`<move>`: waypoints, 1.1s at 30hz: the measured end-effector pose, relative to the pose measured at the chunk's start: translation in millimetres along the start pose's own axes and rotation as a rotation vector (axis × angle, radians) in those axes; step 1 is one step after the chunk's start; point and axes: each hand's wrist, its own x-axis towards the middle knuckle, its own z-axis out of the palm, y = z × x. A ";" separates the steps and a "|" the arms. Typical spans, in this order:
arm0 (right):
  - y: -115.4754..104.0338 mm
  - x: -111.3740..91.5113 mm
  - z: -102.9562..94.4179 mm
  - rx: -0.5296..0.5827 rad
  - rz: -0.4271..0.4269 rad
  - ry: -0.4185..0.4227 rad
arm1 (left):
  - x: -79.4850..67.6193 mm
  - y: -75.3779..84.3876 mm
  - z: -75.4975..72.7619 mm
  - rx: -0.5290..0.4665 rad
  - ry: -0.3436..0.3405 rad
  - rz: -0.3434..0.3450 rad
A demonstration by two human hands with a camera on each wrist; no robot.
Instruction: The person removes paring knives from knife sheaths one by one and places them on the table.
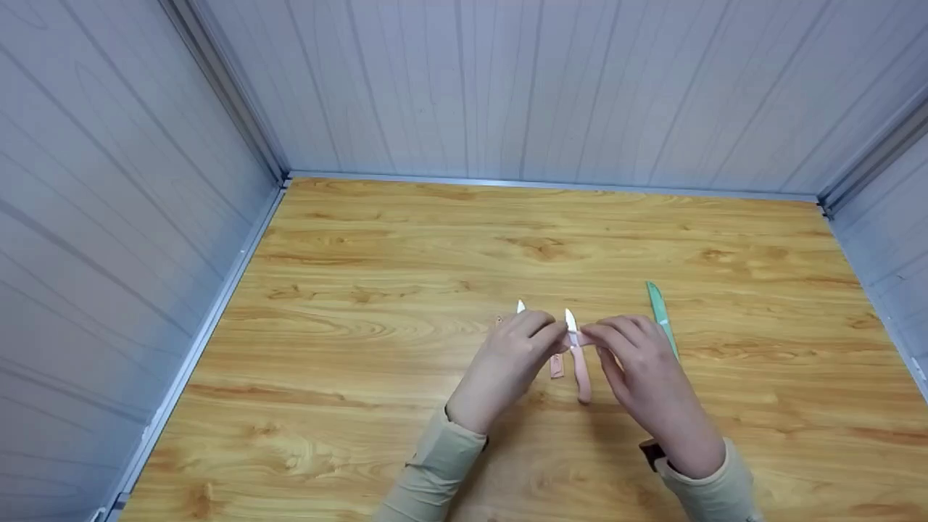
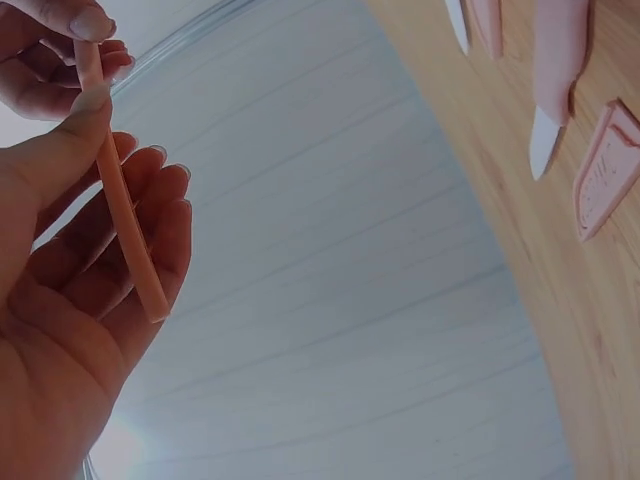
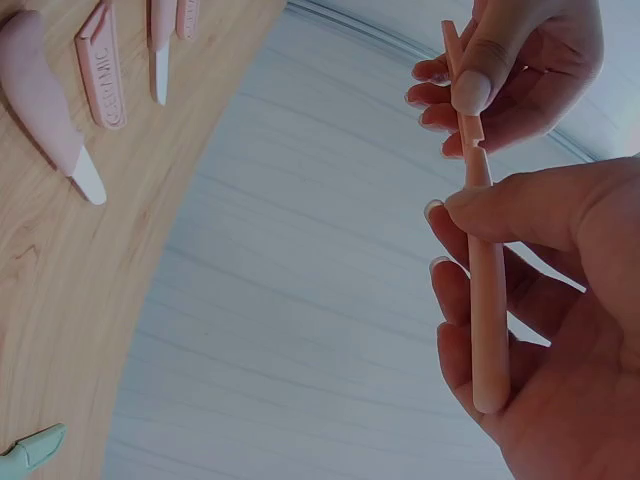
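Observation:
Between both hands, above the table, is a slim pink sheathed knife (image 3: 488, 330), seen nearly edge-on in the wrist views. My left hand (image 1: 511, 348) pinches its sheath (image 2: 125, 215), thumb on one side and fingers behind. My right hand (image 1: 645, 366) grips the handle end, with the thumb laid along it near the join. No blade shows on this knife. Below the hands lies a bare pink-handled knife (image 1: 582, 377) with a white blade. Next to it is a pink sheath (image 3: 100, 70) with raised lettering.
Another white-bladed knife (image 3: 160, 50) and a second pink sheath (image 3: 187, 18) lie on the wooden table (image 1: 362, 290), partly hidden by my left hand in the head view. A green knife (image 1: 661, 315) lies beside my right hand. Pale panels (image 1: 500, 94) enclose the table.

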 end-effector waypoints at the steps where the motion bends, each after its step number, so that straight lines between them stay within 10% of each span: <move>1: -1.3 1.0 0.1 0.000 -0.004 0.016 | 0.5 0.6 -0.9 -0.012 0.012 -0.002; 33: -16.7 10.9 -3.5 0.035 0.015 0.164 | 1.4 10.8 -10.0 -0.073 0.153 -0.066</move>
